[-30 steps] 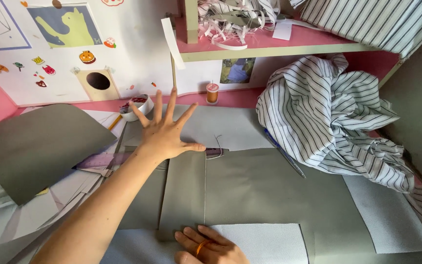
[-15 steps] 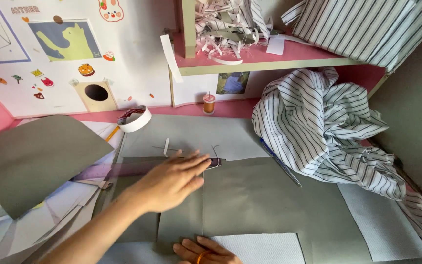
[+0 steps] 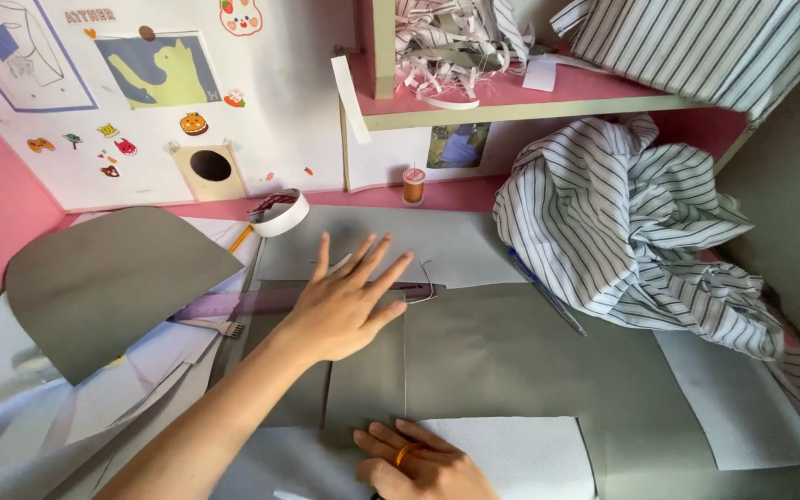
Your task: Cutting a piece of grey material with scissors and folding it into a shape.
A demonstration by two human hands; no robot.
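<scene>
On the table: flat grey fabric panel (image 3: 502, 356), light, limp, likely slippery.
Left hand (image 3: 340, 306): fingers spread, pressing it.
Right hand (image 3: 423, 463): flat on near edge, gripping nothing.
Hold: by edges.

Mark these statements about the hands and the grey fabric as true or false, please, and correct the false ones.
1. The left hand lies flat, fingers spread, on the grey fabric. True.
2. The right hand holds scissors. False: it presses on the fabric's near edge, holding nothing.
3. The striped cloth lies to the right. True.
4. The spool of thread lies on the fabric. False: it stands upright by the back wall.
</scene>
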